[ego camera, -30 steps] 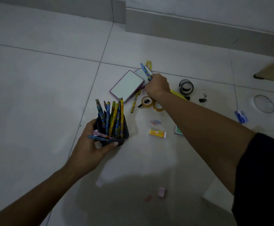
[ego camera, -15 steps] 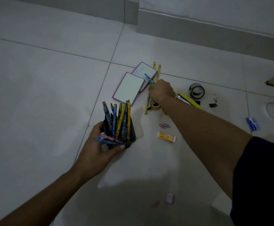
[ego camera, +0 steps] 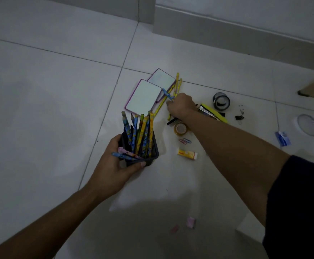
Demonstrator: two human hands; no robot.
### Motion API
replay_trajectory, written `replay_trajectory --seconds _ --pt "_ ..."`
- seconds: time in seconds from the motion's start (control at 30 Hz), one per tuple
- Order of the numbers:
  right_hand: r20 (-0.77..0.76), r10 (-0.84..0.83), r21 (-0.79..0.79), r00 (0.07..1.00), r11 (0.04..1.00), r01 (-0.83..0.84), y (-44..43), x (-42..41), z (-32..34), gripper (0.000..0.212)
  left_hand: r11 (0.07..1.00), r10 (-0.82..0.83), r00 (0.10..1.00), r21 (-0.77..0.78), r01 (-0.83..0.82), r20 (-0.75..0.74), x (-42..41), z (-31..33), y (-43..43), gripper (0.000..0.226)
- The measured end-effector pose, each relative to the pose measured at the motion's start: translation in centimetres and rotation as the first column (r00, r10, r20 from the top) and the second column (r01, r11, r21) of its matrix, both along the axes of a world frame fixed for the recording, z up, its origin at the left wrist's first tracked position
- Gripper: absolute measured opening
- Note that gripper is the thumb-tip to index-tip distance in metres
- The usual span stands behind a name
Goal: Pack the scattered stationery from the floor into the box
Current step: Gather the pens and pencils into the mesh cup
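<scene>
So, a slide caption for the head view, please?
Left hand holds a black box of pencils while right hand grips a blue pencil.

Dark box (ego camera: pixel 155 148), patterned pencils (ego camera: pixel 142 133) upright inside (slightly tilted, seemingly)

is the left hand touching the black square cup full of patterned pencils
Touching. The head view shows the left hand gripping the black square cup, thumb lying across its near wall.
</scene>
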State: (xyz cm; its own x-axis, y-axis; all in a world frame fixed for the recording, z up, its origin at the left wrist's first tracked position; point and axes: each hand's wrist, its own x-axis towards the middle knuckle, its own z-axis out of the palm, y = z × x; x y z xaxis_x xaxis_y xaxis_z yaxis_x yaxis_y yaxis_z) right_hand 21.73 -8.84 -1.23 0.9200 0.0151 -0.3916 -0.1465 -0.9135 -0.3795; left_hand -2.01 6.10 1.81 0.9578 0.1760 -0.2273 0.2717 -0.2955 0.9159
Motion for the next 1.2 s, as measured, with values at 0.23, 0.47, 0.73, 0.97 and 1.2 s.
replay_trajectory --seconds 0.23,0.47,0.73,0.97,1.2 --pt "-0.011 -0.149 0.152 0.989 0.977 0.149 0.4 0.5 0.0 0.034 0.999 -0.012 1.000 -0.041 0.012 -0.005 0.0 -0.2 0.2 0.072" --pt "-0.044 -0.125 0.263 0.991 0.956 0.132 2.3 0.1 -0.9 0.030 1.000 -0.006 1.000 -0.028 0.006 -0.013 -0.1 0.0 0.1 0.073" --pt "-0.098 -0.122 0.252 0.988 0.957 0.144 3.4 0.5 -0.5 0.011 0.999 -0.042 0.999 0.020 0.042 0.015 -0.1 0.2 -0.1 0.076" --pt "-0.051 -0.094 0.224 0.994 0.969 0.103 1.8 -1.3 0.0 0.038 0.999 -0.041 0.999 0.014 0.040 0.027 -0.2 0.1 -0.1 0.077" --pt "0.030 -0.216 0.222 0.976 0.953 0.204 -3.3 -1.3 0.1 0.026 0.999 -0.030 0.999 -0.030 0.031 0.027 -0.4 -0.2 -0.2 0.078"
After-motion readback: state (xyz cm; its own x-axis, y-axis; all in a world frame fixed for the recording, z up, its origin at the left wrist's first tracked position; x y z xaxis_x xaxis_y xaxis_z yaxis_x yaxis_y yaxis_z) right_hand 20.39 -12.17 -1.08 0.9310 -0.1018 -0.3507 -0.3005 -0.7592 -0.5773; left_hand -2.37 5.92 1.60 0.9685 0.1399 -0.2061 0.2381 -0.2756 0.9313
